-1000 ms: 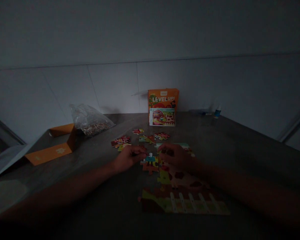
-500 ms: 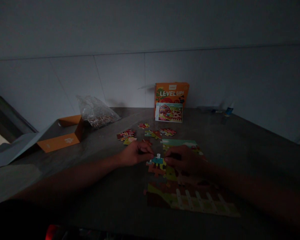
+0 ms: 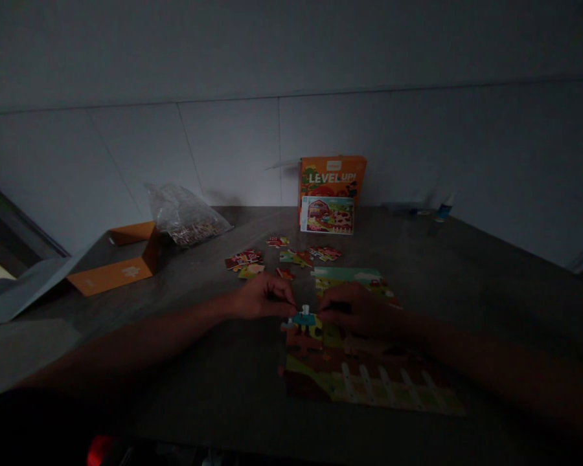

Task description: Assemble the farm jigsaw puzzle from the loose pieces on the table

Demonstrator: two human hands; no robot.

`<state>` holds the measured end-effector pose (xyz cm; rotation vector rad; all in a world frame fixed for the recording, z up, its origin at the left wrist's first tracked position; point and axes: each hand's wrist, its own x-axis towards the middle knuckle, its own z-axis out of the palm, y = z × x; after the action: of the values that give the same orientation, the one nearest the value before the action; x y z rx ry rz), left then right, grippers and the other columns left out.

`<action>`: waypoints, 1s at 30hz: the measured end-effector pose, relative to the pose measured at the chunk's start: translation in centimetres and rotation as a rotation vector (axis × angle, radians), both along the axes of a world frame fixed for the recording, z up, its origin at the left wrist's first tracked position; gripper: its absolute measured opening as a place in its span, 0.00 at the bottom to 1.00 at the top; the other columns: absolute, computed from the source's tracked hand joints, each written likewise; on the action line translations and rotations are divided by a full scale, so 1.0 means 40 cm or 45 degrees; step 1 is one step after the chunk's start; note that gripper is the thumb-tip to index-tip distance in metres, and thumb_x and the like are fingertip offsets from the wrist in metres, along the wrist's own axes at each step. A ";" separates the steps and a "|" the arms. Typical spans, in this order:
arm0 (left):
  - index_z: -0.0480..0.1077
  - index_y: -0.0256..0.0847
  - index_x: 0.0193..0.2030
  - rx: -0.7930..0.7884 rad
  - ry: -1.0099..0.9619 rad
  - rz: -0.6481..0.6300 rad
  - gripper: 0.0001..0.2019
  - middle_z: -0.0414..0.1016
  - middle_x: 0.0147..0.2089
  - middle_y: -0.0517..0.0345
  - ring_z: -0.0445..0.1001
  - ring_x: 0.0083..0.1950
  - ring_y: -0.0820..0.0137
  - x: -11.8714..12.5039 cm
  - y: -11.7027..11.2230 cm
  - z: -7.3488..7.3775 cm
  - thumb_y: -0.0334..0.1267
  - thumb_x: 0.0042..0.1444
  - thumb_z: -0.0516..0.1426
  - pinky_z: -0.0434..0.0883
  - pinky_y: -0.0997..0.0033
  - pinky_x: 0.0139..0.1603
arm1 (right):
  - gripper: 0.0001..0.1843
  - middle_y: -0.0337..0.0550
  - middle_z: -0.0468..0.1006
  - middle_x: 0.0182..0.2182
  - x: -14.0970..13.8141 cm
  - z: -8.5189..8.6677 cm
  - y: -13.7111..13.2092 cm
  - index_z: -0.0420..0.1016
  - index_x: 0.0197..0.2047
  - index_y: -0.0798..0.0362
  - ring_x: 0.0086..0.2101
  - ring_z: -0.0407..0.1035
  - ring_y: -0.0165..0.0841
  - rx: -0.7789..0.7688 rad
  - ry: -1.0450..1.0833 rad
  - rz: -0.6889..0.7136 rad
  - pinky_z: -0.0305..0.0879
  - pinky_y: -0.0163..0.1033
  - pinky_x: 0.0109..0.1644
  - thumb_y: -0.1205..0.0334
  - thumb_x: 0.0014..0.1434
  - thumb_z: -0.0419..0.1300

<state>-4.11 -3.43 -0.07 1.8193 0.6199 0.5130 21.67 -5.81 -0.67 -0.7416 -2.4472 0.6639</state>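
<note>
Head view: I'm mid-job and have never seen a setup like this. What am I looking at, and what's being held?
There is no machine here: a person's bare left hand and right hand are at work, seen by a camera on the person's head, looking forward and down. On the grey tabletop lie a partly assembled puzzle and loose pieces. Behind them stand a picture card and an orange box; left are a plastic bag and an open orange tray. Both hands' fingertips are at the piece with the blue figure; it's too dark to tell how firmly they grip.
</note>
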 end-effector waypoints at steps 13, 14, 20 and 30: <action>0.75 0.36 0.33 0.097 0.010 -0.114 0.09 0.80 0.31 0.55 0.77 0.31 0.74 -0.004 0.003 -0.004 0.39 0.53 0.66 0.74 0.75 0.35 | 0.16 0.40 0.77 0.27 0.000 -0.009 0.008 0.78 0.34 0.54 0.28 0.68 0.28 0.030 -0.011 0.028 0.58 0.34 0.34 0.51 0.64 0.57; 0.75 0.36 0.33 0.125 0.016 -0.121 0.08 0.80 0.32 0.55 0.77 0.31 0.74 -0.003 0.002 0.000 0.38 0.53 0.66 0.74 0.74 0.36 | 0.16 0.40 0.77 0.27 -0.001 -0.009 0.008 0.78 0.34 0.54 0.28 0.68 0.28 0.032 -0.019 0.027 0.57 0.34 0.34 0.51 0.64 0.57; 0.76 0.36 0.41 0.377 0.072 -0.173 0.08 0.81 0.39 0.52 0.78 0.39 0.71 0.004 -0.011 0.023 0.32 0.54 0.64 0.74 0.73 0.42 | 0.16 0.40 0.76 0.26 0.000 -0.008 0.007 0.76 0.33 0.55 0.27 0.67 0.28 0.083 -0.036 0.045 0.57 0.34 0.34 0.52 0.64 0.57; 0.78 0.37 0.44 0.592 0.115 -0.299 0.10 0.78 0.41 0.52 0.75 0.41 0.70 0.005 -0.003 0.012 0.35 0.55 0.65 0.72 0.73 0.43 | 0.17 0.39 0.75 0.25 -0.004 -0.004 0.001 0.76 0.32 0.56 0.26 0.65 0.27 0.091 -0.109 0.020 0.55 0.33 0.32 0.53 0.64 0.57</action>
<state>-3.92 -3.54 0.39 2.3308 0.3549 0.4416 21.49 -5.76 -0.81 -0.7372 -2.5430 0.5584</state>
